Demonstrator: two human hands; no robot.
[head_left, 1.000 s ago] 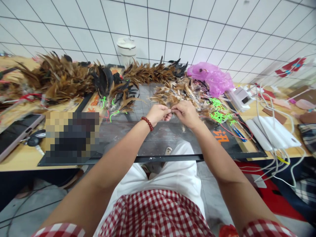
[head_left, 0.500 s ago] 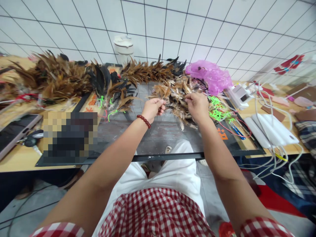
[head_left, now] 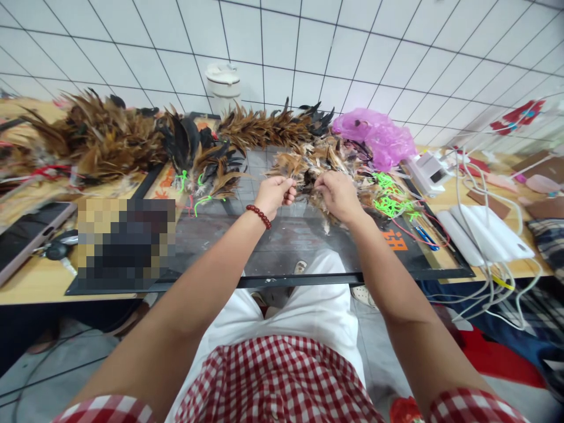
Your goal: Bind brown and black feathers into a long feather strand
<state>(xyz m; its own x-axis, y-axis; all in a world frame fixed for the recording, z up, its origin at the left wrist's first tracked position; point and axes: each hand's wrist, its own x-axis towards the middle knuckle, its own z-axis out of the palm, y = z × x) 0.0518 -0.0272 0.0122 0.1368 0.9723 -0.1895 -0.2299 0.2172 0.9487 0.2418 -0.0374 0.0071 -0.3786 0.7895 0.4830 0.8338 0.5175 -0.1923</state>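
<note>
My left hand (head_left: 275,197), with a dark red bead bracelet (head_left: 258,217) at the wrist, is closed in a pinch at the left edge of a pile of light brown feathers (head_left: 288,163). Whatever lies between its fingertips is too small to make out. Over the same pile, my right hand (head_left: 337,195) is closed with thumb and fingers together, a short gap from the left. Its fingertips blend with the feathers behind, so I cannot tell what they hold. Bright green strings (head_left: 390,197) lie just right of the pile. Dark feather bunches (head_left: 207,155) with green ties lie to the left.
A row of brown feathers (head_left: 264,128) runs along the back, beside a white lidded cup (head_left: 223,85). Behind the strings sits a purple plastic bag (head_left: 374,134). White devices (head_left: 484,232) with tangled cables lie right; a phone (head_left: 33,238) and keys (head_left: 57,249) lie left.
My right hand has moved left across the feather pile, closer to my left hand. The left hand stays pinched in nearly the same place.
</note>
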